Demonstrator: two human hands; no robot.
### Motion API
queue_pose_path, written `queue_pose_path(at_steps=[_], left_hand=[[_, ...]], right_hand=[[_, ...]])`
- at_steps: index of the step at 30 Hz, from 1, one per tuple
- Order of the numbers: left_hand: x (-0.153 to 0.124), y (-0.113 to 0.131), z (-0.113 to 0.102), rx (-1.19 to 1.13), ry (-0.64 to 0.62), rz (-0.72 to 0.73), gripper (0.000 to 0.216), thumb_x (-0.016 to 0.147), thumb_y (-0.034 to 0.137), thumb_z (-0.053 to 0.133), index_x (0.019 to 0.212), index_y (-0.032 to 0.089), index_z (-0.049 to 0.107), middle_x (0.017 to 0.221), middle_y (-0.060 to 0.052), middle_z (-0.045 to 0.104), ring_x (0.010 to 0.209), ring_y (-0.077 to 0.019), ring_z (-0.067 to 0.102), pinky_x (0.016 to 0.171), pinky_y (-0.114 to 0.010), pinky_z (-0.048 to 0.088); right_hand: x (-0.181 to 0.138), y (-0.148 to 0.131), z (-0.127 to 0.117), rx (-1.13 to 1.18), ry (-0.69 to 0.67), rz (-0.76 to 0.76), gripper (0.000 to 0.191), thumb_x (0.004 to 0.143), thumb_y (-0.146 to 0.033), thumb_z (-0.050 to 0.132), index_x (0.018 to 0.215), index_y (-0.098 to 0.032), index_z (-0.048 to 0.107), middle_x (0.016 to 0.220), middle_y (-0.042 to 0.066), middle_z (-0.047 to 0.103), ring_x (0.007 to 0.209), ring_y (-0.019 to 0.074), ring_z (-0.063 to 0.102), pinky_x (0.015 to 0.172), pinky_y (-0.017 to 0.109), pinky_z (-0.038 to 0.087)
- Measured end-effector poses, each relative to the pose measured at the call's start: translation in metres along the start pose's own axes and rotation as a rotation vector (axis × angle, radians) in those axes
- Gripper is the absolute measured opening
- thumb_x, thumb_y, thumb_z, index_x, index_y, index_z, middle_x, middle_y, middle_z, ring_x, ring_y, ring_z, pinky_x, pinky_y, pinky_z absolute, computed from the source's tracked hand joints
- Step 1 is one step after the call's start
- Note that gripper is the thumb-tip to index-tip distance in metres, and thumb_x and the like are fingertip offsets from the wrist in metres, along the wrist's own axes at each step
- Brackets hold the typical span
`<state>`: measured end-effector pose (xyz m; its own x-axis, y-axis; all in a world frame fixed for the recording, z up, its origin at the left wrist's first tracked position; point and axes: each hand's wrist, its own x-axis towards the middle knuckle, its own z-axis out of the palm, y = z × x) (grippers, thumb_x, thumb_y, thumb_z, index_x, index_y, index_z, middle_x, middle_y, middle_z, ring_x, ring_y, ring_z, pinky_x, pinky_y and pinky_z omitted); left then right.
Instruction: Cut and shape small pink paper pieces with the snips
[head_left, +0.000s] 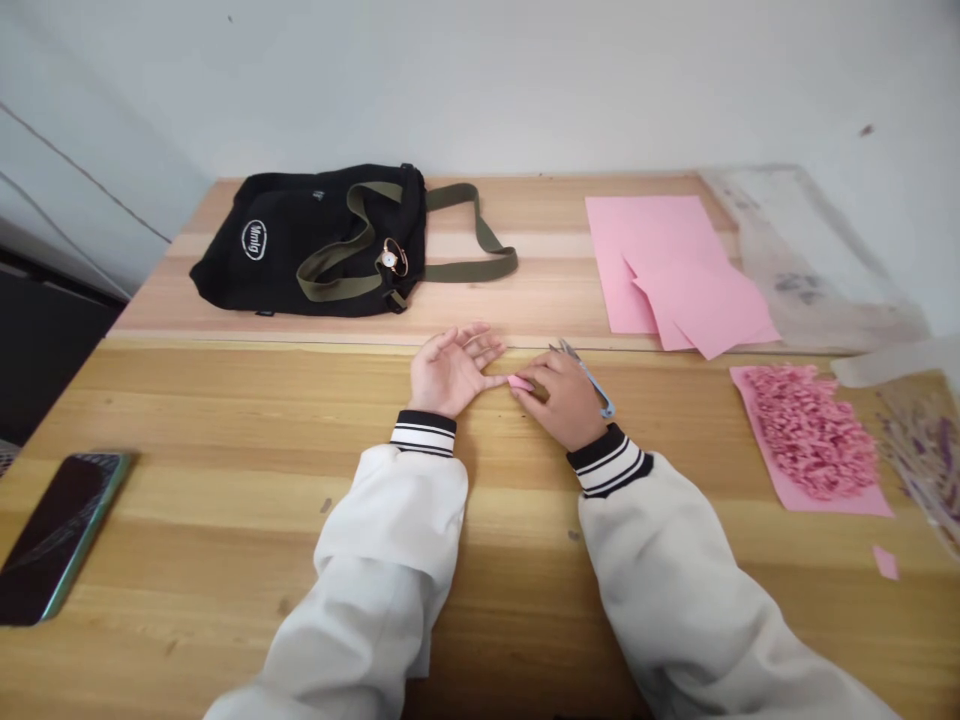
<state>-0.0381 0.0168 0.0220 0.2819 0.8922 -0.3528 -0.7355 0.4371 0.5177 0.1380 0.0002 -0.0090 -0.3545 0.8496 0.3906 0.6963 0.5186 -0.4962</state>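
My left hand (452, 370) is turned palm up over the middle of the wooden table, its fingers spread. The little finger stretches right, and its tip meets a small piece of pink paper (519, 382). That paper is pinched between the thumb and fingers of my right hand (561, 398); whether it wraps round the fingertip I cannot tell. Partly hidden behind the right hand lies a pair of scissors (604, 402) with light blue handles, the blades pointing away from me.
A black bag (300, 240) with olive straps lies at the back left, a phone (60, 535) at the front left. Pink paper sheets (652, 235) rest at the back right. Nearer are a heap of pink paper curls (814, 430), a pink scrap (886, 562) and clear plastic wrapping (817, 260).
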Motion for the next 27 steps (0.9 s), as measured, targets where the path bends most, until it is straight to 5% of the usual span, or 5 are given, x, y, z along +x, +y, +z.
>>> queue_pose_path(at_steps=[27], left_hand=[[0.0038, -0.0066, -0.0032, 0.185, -0.125, -0.007, 0.023, 0.075, 0.026, 0.056, 0.091, 0.012, 0.065, 0.081, -0.008, 0.068, 0.076, -0.0183, 0.065, 0.075, -0.034, 0.053]], right_hand=[[-0.0001, 0.0032, 0.0008, 0.014, -0.021, 0.024, 0.019, 0.085, -0.026, 0.057, 0.100, -0.017, 0.065, 0.091, 0.011, 0.067, 0.089, 0.0258, 0.060, 0.082, 0.043, 0.050]])
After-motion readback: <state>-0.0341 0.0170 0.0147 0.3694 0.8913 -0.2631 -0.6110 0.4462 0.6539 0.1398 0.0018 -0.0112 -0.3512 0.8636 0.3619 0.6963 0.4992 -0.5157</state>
